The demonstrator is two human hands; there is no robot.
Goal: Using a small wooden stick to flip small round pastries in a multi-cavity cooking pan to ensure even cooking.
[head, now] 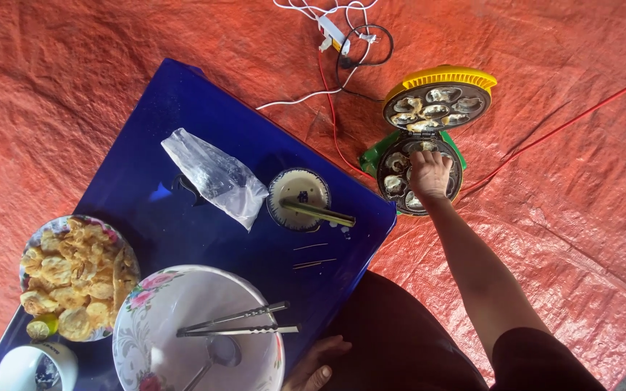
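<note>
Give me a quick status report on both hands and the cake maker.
Right hand down in the open cake maker, grip hidden. Left hand resting on blue table edge, empty. Nothing in the way.

2 bowls [198,329], 1 plate [77,276], 2 hands [429,175]

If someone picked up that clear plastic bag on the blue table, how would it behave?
The clear plastic bag looks crumpled and thin, so it would probably be floppy and very light. It appears nearly empty, so a push would likely slide it across the glossy blue table.
</note>
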